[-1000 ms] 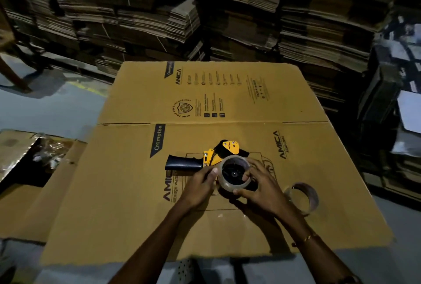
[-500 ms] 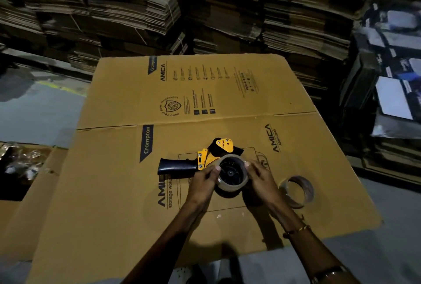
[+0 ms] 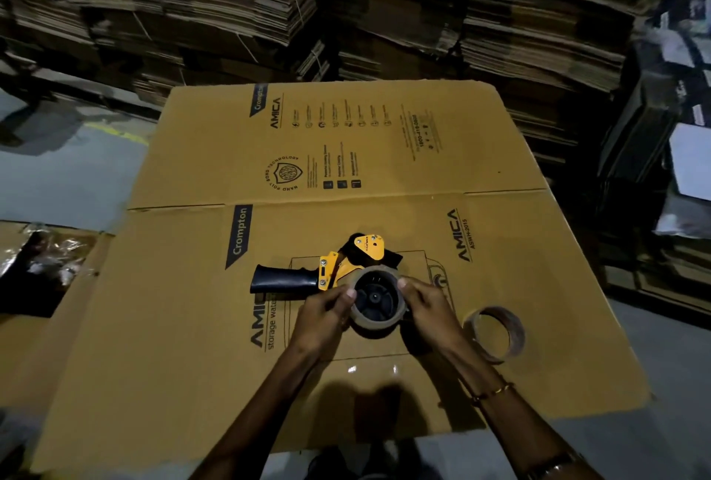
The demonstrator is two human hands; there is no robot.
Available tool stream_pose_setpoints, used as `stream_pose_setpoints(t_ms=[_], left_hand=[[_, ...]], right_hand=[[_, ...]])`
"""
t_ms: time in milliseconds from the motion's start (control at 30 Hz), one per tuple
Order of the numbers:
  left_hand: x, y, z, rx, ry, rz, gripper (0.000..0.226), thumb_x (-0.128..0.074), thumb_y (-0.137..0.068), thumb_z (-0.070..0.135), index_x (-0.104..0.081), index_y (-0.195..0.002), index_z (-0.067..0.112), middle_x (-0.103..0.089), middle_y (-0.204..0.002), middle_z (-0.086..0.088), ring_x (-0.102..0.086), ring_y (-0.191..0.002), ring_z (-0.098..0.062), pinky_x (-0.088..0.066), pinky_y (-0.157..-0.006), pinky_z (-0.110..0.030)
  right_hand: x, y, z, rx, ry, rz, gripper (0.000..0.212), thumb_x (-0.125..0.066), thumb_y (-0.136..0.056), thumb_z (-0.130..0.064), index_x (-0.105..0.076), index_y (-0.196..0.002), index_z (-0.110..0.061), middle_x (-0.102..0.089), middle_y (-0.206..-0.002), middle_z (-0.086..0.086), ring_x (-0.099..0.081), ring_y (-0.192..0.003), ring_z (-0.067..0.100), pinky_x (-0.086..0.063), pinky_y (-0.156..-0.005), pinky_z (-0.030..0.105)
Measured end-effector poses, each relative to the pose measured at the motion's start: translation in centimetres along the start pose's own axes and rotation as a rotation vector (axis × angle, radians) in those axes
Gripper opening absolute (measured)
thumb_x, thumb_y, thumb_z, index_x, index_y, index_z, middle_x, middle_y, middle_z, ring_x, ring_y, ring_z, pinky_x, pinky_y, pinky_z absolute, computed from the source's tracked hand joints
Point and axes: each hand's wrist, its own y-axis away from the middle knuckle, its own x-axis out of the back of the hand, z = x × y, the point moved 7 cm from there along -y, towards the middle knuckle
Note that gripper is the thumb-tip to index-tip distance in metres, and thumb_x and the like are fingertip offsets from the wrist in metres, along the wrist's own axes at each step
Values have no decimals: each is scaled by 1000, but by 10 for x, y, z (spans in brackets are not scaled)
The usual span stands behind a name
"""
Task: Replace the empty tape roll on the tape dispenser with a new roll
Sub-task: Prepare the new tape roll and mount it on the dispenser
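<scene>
A yellow and black tape dispenser [image 3: 346,262] lies on its side on a flattened cardboard box [image 3: 192,345], its black handle pointing left. A new clear tape roll [image 3: 379,321] sits around the dispenser's black hub. My left hand [image 3: 325,316] grips the roll's left edge and my right hand [image 3: 427,310] grips its right edge. The empty tape roll [image 3: 498,333], a thin brown cardboard ring, lies on the cardboard just right of my right hand, apart from it.
Tall stacks of flattened cartons [image 3: 384,10] fill the background behind the cardboard. An opened box with crinkled plastic [image 3: 50,260] lies at the left. Dark stacked goods [image 3: 661,133] stand at the right. Grey floor [image 3: 65,179] shows around the cardboard.
Both hands stay on the tape roll at the dispenser's hub, and the fingers have shifted slightly around its rim. The camera view has drifted a little; the empty ring has not moved.
</scene>
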Motion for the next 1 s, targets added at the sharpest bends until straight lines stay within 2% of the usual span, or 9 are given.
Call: stream_pose_setpoints(t_ms=[100, 167, 233, 300, 400, 533, 667, 867, 1000], left_hand=[[0, 1, 0, 9, -7, 5, 31, -55, -99, 22, -64, -127, 13, -68, -118, -9, -64, -109, -24, -57, -90, -41], [1, 1, -1, -2, -35, 5, 32, -54, -99, 22, -63, -128, 13, -68, -116, -9, -64, -105, -24, -58, -77, -29], [1, 3, -3, -3, -31, 10, 31, -53, -100, 21, -64, -127, 14, -69, -112, -8, -64, -100, -23, -53, -65, -16], [0, 5, -2, 16, -8, 18, 29, -52, -100, 21, -63, -126, 16, -68, -112, -5, -63, -102, -20, -51, -63, -13], [-1, 6, -2, 47, 44, 15, 30, -51, -100, 20, -61, -127, 15, -67, -115, -3, -62, -101, -11, -52, -70, -16], [-2, 5, -3, 63, 80, 13, 30, -49, -101, 23, -64, -125, 15, -67, -119, -2, -60, -113, -17, -51, -93, -32], [-2, 4, -4, 61, 78, 26, 26, -50, -101, 23, -67, -120, 17, -70, -113, -1, -64, -106, -15, -52, -81, -24], [-2, 3, -10, 92, 72, 72, 26, -51, -100, 26, -67, -118, 15, -71, -113, -3, -64, -106, -17, -52, -84, -29], [0, 2, -9, 101, 46, 58, 28, -52, -100, 29, -67, -120, 16, -70, -115, -6, -63, -108, -21, -53, -93, -39]], right_hand=[[0, -2, 3, 8, -17, -30, 32, -45, -105, -29, -64, -129, -18, -68, -118, -2, -62, -113, 11, -55, -90, 23], [0, -3, 5, 19, -16, -39, 31, -48, -104, -28, -64, -129, -17, -68, -122, -1, -62, -116, 13, -55, -95, 31], [0, -3, 5, 30, -19, -41, 32, -50, -104, -25, -65, -129, -13, -68, -124, 3, -62, -115, 14, -56, -84, 18], [1, -2, 3, 35, -19, -26, 32, -51, -104, -22, -65, -130, -9, -67, -123, 5, -61, -110, 13, -50, -71, 6], [1, -2, 3, 25, -64, -16, 32, -53, -103, -22, -64, -130, -8, -67, -121, 4, -61, -104, 7, -50, -68, 6], [2, -2, 3, -27, -107, -25, 28, -54, -102, -28, -67, -124, -16, -68, -117, 1, -64, -107, 15, -58, -72, 21], [3, -5, 0, -51, -105, -66, 28, -53, -102, -25, -67, -123, -12, -68, -116, 3, -64, -108, 19, -59, -74, 25], [3, -5, -5, -107, -200, -109, 27, -53, -103, -20, -66, -122, -7, -68, -118, 6, -64, -107, 16, -56, -66, 17], [8, -12, -13, 59, 190, -6, 35, -54, -101, -35, -61, -131, -18, -64, -127, 0, -59, -122, 20, -53, -87, 23]])
